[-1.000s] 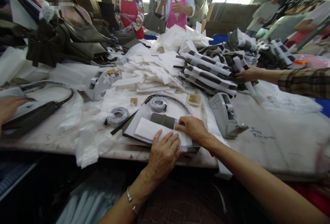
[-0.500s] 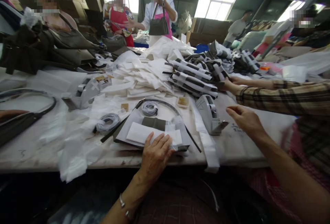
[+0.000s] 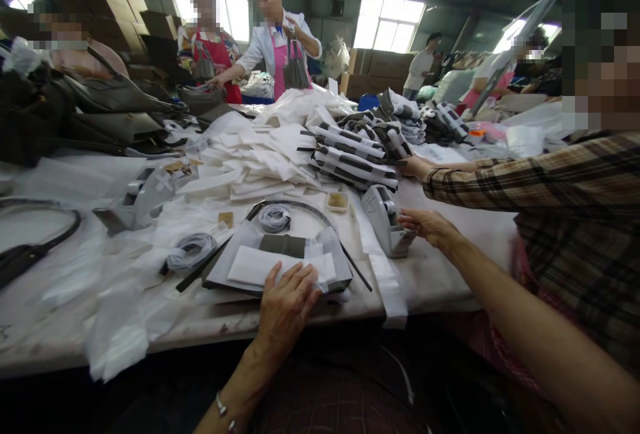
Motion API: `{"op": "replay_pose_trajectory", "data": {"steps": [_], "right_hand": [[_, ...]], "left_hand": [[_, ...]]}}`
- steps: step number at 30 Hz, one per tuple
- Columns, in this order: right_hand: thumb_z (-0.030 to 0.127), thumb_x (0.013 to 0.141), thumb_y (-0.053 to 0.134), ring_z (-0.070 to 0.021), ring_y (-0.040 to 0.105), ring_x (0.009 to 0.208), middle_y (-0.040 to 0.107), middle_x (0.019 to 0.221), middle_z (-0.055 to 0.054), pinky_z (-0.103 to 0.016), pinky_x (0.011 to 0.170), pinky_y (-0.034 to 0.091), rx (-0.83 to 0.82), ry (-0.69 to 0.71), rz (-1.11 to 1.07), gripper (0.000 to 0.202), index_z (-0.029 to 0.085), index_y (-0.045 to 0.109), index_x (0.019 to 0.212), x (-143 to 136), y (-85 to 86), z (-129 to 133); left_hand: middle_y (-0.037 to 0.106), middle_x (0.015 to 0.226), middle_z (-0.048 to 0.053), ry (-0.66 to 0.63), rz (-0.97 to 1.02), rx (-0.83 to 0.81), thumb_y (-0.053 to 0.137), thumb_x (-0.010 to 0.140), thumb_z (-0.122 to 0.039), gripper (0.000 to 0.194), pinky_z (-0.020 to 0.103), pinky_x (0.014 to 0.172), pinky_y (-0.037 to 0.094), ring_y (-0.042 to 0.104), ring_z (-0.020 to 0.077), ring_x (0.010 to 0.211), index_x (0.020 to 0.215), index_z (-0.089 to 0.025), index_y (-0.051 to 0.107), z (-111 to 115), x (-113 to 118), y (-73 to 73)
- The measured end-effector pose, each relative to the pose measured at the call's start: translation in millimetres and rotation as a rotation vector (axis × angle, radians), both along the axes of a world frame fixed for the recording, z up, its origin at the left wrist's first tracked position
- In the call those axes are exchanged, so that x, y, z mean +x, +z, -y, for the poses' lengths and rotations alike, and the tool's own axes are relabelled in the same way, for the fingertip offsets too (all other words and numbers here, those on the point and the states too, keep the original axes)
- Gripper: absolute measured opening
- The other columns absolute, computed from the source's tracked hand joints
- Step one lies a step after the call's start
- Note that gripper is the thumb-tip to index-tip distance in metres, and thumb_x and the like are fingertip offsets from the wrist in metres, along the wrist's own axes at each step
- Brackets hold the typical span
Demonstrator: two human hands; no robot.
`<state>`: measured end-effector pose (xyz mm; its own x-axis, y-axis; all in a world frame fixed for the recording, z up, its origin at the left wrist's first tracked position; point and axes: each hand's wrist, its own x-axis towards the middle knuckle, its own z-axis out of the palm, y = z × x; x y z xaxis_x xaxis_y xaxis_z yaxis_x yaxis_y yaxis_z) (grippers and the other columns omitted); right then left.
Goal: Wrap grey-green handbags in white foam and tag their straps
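At the bench's near edge, the left hand (image 3: 285,304) lies flat, fingers spread, pressing soft white wrapping (image 3: 260,266) over a flat grey leather piece (image 3: 283,245). The right hand (image 3: 429,225), fingers loosely apart, touches the smooth grey wedge-shaped tape dispenser (image 3: 383,219) just right.

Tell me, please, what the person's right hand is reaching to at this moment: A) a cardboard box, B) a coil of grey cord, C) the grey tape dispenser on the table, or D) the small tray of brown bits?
C: the right hand has its fingertips at the base of the grey tape dispenser, while the left hand lies flat on the white wrapping sheet.
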<state>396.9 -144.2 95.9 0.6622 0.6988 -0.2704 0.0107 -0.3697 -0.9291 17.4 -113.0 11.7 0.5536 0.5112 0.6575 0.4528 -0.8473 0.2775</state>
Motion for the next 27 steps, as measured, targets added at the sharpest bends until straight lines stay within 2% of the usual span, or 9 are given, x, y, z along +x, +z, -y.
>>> {"op": "replay_pose_trajectory", "data": {"steps": [4,8,11,13,16,18,20,24,27], "right_hand": [[0.017,0.075,0.075,-0.0133,0.063,0.055,0.073,0.075,-0.008,-0.023,0.054,0.047,0.011,-0.024,0.007,0.015,0.015,0.065,0.087,-3,6.2,4],[0.016,0.074,0.075,-0.0111,0.062,0.056,0.074,0.075,-0.006,-0.019,0.050,0.040,0.050,-0.014,0.063,0.038,0.012,0.064,0.110,-11,19.1,11],[0.019,0.073,0.078,-0.0098,0.062,0.058,0.075,0.078,-0.006,-0.017,0.049,0.039,0.130,0.038,0.056,0.053,0.014,0.060,0.122,-19,23.6,32],[0.018,0.071,0.081,-0.0093,0.062,0.059,0.075,0.079,-0.005,-0.015,0.049,0.041,0.129,0.031,-0.066,0.050,0.016,0.061,0.116,-23,17.7,51],[0.012,0.068,0.082,-0.0082,0.061,0.056,0.072,0.073,-0.002,-0.014,0.048,0.044,0.074,-0.055,-0.340,0.027,0.016,0.065,0.089,-25,-1.6,76],[0.010,0.070,0.081,-0.0079,0.061,0.054,0.068,0.067,0.000,-0.015,0.048,0.046,0.059,-0.100,-0.475,0.020,0.016,0.064,0.078,-24,-15.3,82],[0.011,0.072,0.080,-0.0083,0.059,0.052,0.065,0.064,0.002,-0.016,0.047,0.047,0.056,-0.108,-0.533,0.018,0.017,0.064,0.077,-23,-26.5,81],[0.014,0.069,0.080,-0.0090,0.054,0.047,0.059,0.057,0.003,-0.018,0.043,0.043,-0.014,-0.122,-0.354,0.018,0.018,0.062,0.072,-17,-43.8,71],[0.017,0.064,0.082,-0.0092,0.048,0.044,0.054,0.051,0.003,-0.019,0.039,0.035,-0.068,-0.122,-0.224,0.022,0.017,0.060,0.064,-10,-50.0,77]], "left_hand": [[0.071,0.120,0.002,-0.003,0.002,0.015,0.051,0.100,-0.030,0.024,0.046,0.114,0.025,0.064,0.0227,0.115,0.119,-0.025,0.063,-1,1,0.5],[0.072,0.119,0.002,-0.003,0.001,0.025,0.051,0.100,-0.030,0.023,0.045,0.114,0.025,0.064,0.0225,0.114,0.119,-0.024,0.063,0,1,2.3],[0.072,0.119,0.002,-0.002,-0.005,0.015,0.050,0.100,-0.030,0.023,0.045,0.113,0.025,0.064,0.0221,0.114,0.118,-0.024,0.063,0,0,3.9],[0.072,0.119,0.001,0.001,-0.007,0.015,0.050,0.100,-0.030,0.023,0.044,0.113,0.026,0.065,0.0220,0.114,0.118,-0.024,0.063,0,0,4.6],[0.072,0.119,0.001,0.005,-0.010,0.023,0.050,0.100,-0.030,0.023,0.045,0.112,0.027,0.065,0.0224,0.114,0.119,-0.024,0.063,0,0,4.9],[0.071,0.120,0.002,0.008,-0.018,0.024,0.050,0.100,-0.030,0.023,0.046,0.111,0.028,0.065,0.0226,0.114,0.119,-0.024,0.063,0,0,5.0],[0.071,0.120,0.002,0.001,-0.035,0.032,0.051,0.100,-0.030,0.024,0.047,0.111,0.029,0.065,0.0229,0.114,0.119,-0.024,0.063,-1,0,5.4],[0.072,0.119,0.003,-0.003,-0.032,0.044,0.051,0.100,-0.030,0.023,0.047,0.110,0.030,0.065,0.0234,0.113,0.118,-0.023,0.063,-1,0,6.8],[0.072,0.119,0.002,0.000,-0.016,0.021,0.050,0.100,-0.031,0.023,0.046,0.110,0.029,0.065,0.0228,0.113,0.117,-0.023,0.064,0,0,7.5]]}}
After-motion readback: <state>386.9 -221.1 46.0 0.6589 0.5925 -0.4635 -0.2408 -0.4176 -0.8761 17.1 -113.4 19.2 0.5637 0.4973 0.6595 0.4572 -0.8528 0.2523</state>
